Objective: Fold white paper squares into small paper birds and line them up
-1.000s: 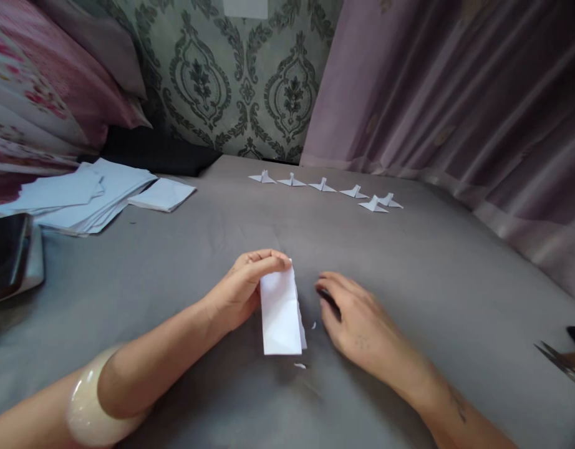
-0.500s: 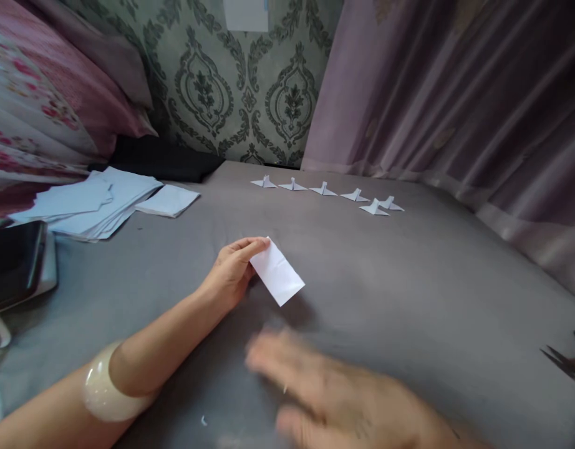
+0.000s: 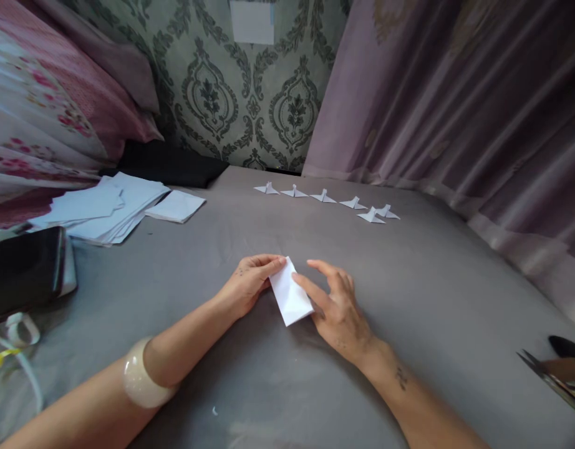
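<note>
Head view: over the grey cloth, the folded paper is pinched at its top by the left hand — likely for steadiness — while its right edge is met by the right hand, fingers loosely spread; whether they grip cannot be told.

I see the paper is white, the cloth grey, the wallpaper green with dark ornament, the shadowed curtain perhaps mauve.
</note>
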`<state>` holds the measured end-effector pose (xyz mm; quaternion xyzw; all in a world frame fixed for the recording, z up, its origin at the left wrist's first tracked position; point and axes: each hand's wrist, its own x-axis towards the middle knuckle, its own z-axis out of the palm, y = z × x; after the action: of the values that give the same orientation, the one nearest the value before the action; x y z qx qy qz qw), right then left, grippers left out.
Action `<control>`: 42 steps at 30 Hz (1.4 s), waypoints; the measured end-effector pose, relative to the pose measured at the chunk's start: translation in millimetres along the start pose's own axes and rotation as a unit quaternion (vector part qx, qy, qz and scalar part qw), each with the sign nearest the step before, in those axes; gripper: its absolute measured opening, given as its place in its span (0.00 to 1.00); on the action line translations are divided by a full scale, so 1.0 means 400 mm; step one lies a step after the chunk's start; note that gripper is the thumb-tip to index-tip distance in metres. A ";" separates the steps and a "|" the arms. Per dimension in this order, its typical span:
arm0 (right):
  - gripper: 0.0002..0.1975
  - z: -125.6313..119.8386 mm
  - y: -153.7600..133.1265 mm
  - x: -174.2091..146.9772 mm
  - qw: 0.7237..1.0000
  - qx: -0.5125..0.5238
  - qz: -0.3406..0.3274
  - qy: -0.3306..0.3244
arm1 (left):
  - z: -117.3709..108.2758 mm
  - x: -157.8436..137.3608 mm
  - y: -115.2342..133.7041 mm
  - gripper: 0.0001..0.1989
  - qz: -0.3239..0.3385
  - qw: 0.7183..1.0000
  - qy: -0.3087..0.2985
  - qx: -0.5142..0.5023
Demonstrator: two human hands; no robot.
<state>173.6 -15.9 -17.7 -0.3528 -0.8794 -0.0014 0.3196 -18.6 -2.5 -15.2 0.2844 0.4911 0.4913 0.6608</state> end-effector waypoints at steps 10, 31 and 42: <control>0.18 0.005 0.008 -0.005 0.992 -0.089 0.052 -0.074 | -0.031 0.007 -0.008 0.19 0.279 0.865 -0.028 0.415; 0.10 0.041 0.036 0.011 0.954 0.079 0.286 -0.033 | 0.015 0.019 -0.050 0.08 0.293 0.796 -0.016 0.530; 0.07 0.049 0.037 0.014 0.949 0.041 0.308 -0.049 | 0.015 0.018 -0.048 0.04 0.303 0.763 0.004 0.571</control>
<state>168.7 3.0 -33.4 -0.5929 -0.7418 0.1506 0.2747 -5.6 -1.9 -32.0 0.7415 0.5712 0.2957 0.1908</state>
